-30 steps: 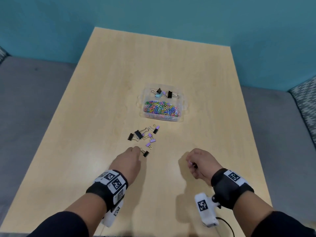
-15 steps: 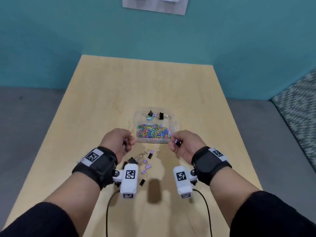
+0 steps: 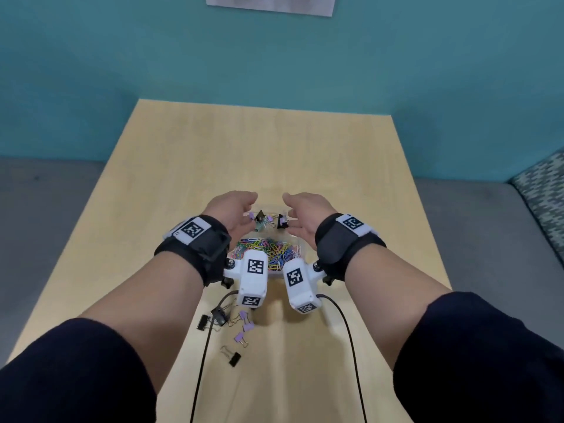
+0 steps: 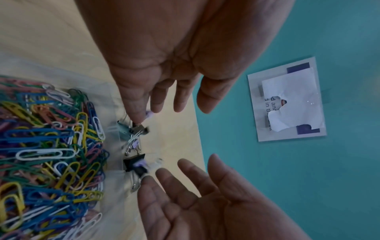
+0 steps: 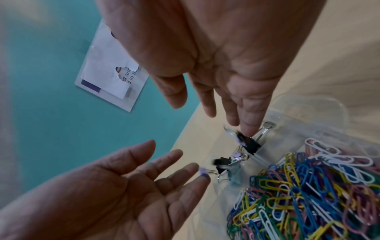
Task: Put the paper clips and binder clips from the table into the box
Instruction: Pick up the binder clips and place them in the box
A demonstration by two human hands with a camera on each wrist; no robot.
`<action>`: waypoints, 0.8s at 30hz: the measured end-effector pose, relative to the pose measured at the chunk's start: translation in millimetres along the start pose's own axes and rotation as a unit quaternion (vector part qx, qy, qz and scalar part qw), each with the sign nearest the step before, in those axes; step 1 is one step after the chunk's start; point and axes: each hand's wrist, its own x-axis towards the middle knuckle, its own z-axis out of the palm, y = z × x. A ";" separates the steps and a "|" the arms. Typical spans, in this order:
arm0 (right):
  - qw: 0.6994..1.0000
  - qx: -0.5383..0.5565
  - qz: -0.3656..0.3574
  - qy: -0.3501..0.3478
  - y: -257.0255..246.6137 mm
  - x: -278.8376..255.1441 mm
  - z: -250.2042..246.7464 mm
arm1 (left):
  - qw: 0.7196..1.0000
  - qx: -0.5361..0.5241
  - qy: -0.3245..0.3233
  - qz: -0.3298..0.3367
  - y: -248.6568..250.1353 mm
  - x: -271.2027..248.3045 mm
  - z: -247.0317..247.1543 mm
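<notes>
A clear plastic box (image 5: 298, 105) sits mid-table, with coloured paper clips (image 3: 268, 250) in its near compartment and binder clips (image 3: 262, 221) in its far one. Both hands hover over the far compartment, palms facing each other. My left hand (image 3: 244, 209) is open with straight fingers, and a small purple binder clip (image 5: 203, 171) is blurred at its fingertips. My right hand (image 3: 297, 209) is open too, with a black and purple clip (image 5: 246, 142) blurred just under its fingers. Several black and purple binder clips (image 3: 241, 328) lie loose on the table near me.
The light wooden table (image 3: 274, 154) stands against a teal wall with a white sign (image 3: 268, 4). Grey seating flanks it, with a patterned cushion (image 3: 543, 184) at the right. Black cables (image 3: 204, 346) hang from the wrist cameras over the loose clips.
Both hands moved forward from the box's near edge to over its far compartment. They opened, and the clips they pinched have left their grip.
</notes>
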 end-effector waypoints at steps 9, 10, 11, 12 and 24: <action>0.961 -0.232 -0.149 -0.029 72.2 -62.5 -0.8 | 0.949 0.280 0.070 0.125 -56.3 -50.3 -80.8; 0.941 -0.297 -0.148 -0.058 90.1 -73.1 3.0 | 0.921 0.364 0.055 0.128 -70.0 -56.1 -90.9; 0.915 -0.368 -0.147 -0.081 108.1 -83.4 7.9 | 0.887 0.444 0.036 0.125 -84.5 -60.9 -100.2; 0.881 -0.438 -0.149 -0.098 126.2 -91.9 12.9 | 0.854 0.505 0.020 0.124 -98.3 -65.6 -107.2; 0.794 -0.585 -0.165 -0.011 198.0 -129.9 67.4 | 0.733 0.644 0.016 0.221 -150.3 -82.3 -118.8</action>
